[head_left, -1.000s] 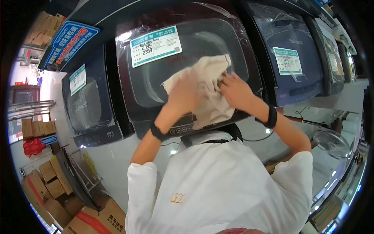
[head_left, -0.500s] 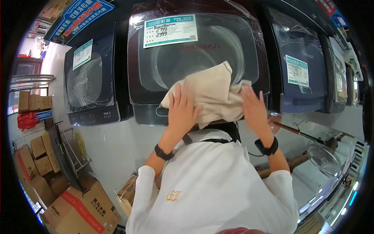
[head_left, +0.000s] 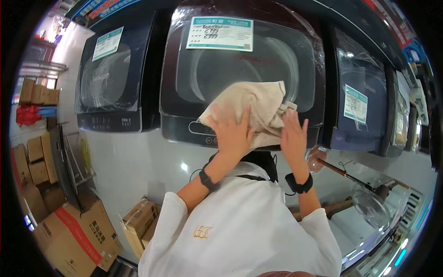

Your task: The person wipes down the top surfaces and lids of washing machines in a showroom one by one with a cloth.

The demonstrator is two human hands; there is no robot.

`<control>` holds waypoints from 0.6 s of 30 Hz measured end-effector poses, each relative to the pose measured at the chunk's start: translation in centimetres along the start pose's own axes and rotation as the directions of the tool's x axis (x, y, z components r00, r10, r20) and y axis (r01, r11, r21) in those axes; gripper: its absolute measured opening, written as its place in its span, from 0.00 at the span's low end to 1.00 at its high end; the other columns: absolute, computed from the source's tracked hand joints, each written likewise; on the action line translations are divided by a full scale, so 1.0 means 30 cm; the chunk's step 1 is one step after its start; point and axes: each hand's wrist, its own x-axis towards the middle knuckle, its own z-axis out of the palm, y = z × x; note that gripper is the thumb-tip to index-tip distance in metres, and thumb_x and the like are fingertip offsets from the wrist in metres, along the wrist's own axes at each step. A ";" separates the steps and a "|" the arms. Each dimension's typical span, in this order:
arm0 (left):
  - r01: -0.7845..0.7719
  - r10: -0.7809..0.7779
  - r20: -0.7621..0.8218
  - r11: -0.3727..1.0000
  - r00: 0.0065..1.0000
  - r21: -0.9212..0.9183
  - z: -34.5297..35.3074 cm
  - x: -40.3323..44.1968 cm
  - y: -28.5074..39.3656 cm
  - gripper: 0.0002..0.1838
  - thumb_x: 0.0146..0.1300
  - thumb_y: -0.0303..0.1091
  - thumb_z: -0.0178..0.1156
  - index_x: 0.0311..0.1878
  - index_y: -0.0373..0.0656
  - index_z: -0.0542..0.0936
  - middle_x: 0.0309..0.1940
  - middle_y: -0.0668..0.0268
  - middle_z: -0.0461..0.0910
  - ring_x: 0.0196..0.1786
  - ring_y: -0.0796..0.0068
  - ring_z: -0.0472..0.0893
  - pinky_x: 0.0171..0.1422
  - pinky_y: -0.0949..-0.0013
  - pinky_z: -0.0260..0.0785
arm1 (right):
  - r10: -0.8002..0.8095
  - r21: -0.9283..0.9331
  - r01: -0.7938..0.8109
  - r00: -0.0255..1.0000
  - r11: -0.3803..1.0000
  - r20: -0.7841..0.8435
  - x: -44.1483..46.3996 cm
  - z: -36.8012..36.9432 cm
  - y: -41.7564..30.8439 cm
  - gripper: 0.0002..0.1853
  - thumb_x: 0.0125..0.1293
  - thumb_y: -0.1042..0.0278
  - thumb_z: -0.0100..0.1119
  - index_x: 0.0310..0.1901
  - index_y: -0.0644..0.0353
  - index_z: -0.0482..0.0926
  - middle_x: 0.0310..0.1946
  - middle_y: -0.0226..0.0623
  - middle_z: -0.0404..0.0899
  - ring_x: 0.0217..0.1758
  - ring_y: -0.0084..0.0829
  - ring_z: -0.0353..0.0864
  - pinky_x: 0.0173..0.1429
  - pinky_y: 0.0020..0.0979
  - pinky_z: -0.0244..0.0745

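A beige cloth [head_left: 251, 99] lies bunched on the front of a dark top-loading washing machine [head_left: 169, 92], partly over its clear lid. My left hand [head_left: 233, 134] rests on the cloth's near left part, palm down with the fingers spread. At the cloth's right edge is my right hand [head_left: 294, 138], its fingers stretched out, thumb apart and slightly blurred. Neither hand is wrapped around the fabric. A price card [head_left: 220, 33] sits on the upper part of the lid. Beside my left hand, some of the control panel [head_left: 184, 136] shows below the cloth.
Another washing machine [head_left: 110, 83] stands to the left, and a blue-grey one [head_left: 360, 87] to the right. Cardboard boxes [head_left: 78, 235] are stacked at lower left, near a smaller carton [head_left: 140, 214]. A fan [head_left: 370, 208] stands at lower right.
The view has shifted, so the machines sit differently in frame. My hands are closer together, and the cloth is more gathered between them.
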 end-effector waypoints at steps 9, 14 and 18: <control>0.081 -0.097 -0.074 0.978 0.993 -0.191 0.046 0.047 0.050 0.44 0.66 0.51 0.65 0.83 0.47 0.64 0.83 0.36 0.50 0.83 0.21 0.46 0.83 0.26 0.40 | 0.087 -0.008 -0.088 0.994 0.996 -0.060 0.089 0.112 -0.087 0.30 0.67 0.72 0.55 0.71 0.76 0.70 0.78 0.63 0.61 0.84 0.65 0.55 0.84 0.64 0.48; 0.038 -0.058 -0.149 0.990 0.987 -0.136 0.063 0.037 0.033 0.42 0.66 0.48 0.63 0.79 0.35 0.67 0.82 0.38 0.56 0.83 0.34 0.57 0.85 0.38 0.49 | 0.049 0.115 -0.037 0.993 0.993 -0.103 0.083 0.140 -0.132 0.31 0.66 0.72 0.52 0.69 0.78 0.69 0.78 0.65 0.60 0.84 0.69 0.51 0.84 0.66 0.48; -0.017 0.009 -0.116 0.997 0.993 -0.073 0.054 0.027 -0.004 0.36 0.67 0.47 0.60 0.70 0.28 0.75 0.81 0.38 0.58 0.84 0.39 0.58 0.86 0.43 0.49 | -0.036 0.205 0.055 0.994 0.977 -0.099 0.100 0.160 -0.171 0.31 0.66 0.72 0.51 0.70 0.77 0.69 0.78 0.63 0.60 0.84 0.68 0.51 0.84 0.69 0.44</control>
